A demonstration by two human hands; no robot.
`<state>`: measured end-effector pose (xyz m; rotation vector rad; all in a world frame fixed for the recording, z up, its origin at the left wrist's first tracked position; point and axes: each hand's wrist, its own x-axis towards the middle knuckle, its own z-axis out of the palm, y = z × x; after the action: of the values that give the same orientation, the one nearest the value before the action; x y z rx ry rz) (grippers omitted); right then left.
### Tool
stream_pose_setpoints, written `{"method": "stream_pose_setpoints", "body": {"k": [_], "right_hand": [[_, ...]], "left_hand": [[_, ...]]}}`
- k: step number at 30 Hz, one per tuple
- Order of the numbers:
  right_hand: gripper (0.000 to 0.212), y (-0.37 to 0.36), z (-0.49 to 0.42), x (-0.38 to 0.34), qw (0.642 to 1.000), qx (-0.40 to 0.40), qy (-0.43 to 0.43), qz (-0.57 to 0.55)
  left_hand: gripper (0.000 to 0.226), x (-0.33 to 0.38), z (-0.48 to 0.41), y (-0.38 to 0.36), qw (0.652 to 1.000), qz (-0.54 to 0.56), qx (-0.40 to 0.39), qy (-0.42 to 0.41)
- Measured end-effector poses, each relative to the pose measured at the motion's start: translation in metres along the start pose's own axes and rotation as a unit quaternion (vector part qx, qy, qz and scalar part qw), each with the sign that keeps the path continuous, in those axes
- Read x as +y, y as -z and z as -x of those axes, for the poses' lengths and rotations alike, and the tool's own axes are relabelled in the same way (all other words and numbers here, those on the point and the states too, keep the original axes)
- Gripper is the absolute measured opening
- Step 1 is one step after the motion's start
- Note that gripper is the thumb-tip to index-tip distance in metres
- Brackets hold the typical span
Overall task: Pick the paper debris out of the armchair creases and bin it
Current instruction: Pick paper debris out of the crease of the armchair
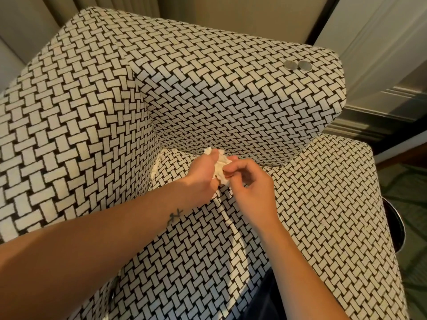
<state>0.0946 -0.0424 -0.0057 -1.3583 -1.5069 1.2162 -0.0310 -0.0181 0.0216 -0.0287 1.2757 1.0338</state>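
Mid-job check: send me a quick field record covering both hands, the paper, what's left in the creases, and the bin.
left hand: grips the paper wad over the seat, near the back crease
right hand: pinches the same wad
left crease: pale scraps showing, likely paper
bin: dark round container with shiny rim beside the chair, mostly hidden
armrest: two round silver discs on top

Left grip (203,174) clutches the paper wad (220,166) while right grip (251,183) pinches its edge.
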Motion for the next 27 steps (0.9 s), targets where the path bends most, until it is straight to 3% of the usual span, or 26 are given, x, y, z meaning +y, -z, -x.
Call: {"method": "stream_pose_setpoints", "body": {"k": [6, 13, 19, 27], "right_hand": [[0.023, -0.002, -0.007, 0.006, 0.997, 0.052, 0.012, 0.052], [0.043, 0.000, -0.013, 0.010, 0.993, 0.027, -0.016, 0.110], [0.036, 0.002, -0.015, 0.010, 0.991, 0.018, -0.010, 0.131], [0.024, 0.006, -0.014, 0.003, 0.994, 0.103, -0.003, 0.042]], "left_hand": [[0.026, -0.003, -0.003, -0.001, 0.998, -0.051, -0.012, -0.020], [0.025, -0.007, -0.007, -0.001, 0.997, -0.056, -0.045, -0.026], [0.028, -0.008, -0.013, 0.001, 0.998, -0.049, -0.033, -0.025], [0.038, -0.002, -0.012, -0.001, 0.998, -0.011, -0.060, 0.002]]}}
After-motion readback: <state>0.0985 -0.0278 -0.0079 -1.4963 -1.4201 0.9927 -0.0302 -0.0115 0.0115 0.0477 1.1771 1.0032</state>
